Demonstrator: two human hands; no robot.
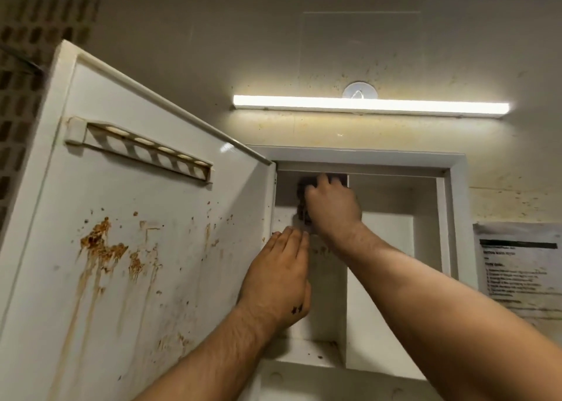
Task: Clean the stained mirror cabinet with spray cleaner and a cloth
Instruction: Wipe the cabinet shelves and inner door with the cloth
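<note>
Wiping step. My right hand gripped the dark cloth, pressed high in the mirror cabinet's upper-left compartment. My left hand lay flat, fingers straight, against the hinge-side edge. The open door carried brown stains. Next, I judged: wipe that door. No spray bottle in view.
</note>
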